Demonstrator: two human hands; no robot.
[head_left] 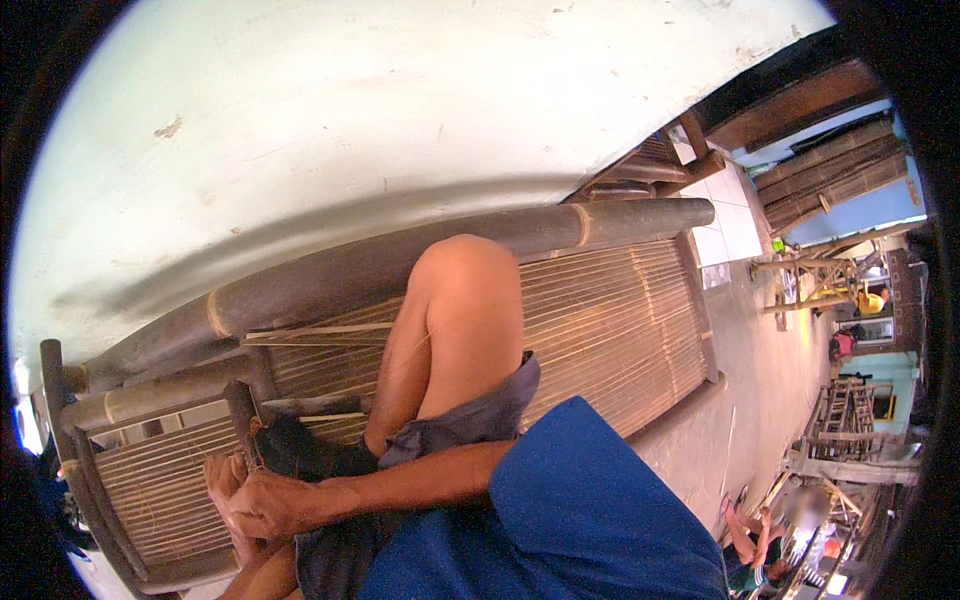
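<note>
I sit on a dark bamboo bench (390,250) whose seat (620,320) is made of thin, closely set slats. At the lower left my two hands meet beside a short dark bamboo post (240,410) of the frame. My left hand (226,480) is closed, its fingers bent near the post. Against it presses my right hand (275,503), closed too, at the end of an arm in a blue sleeve. What lies between their fingers is hidden. A pale thin strip (320,333) runs from the frame toward my raised knee (465,290).
A slatted end panel (165,490) stands left of my hands. Behind the bench rises a white wall (350,110). To the right, a person (760,540) sits low on the floor (750,390), with bamboo frames (840,420) and furniture farther off.
</note>
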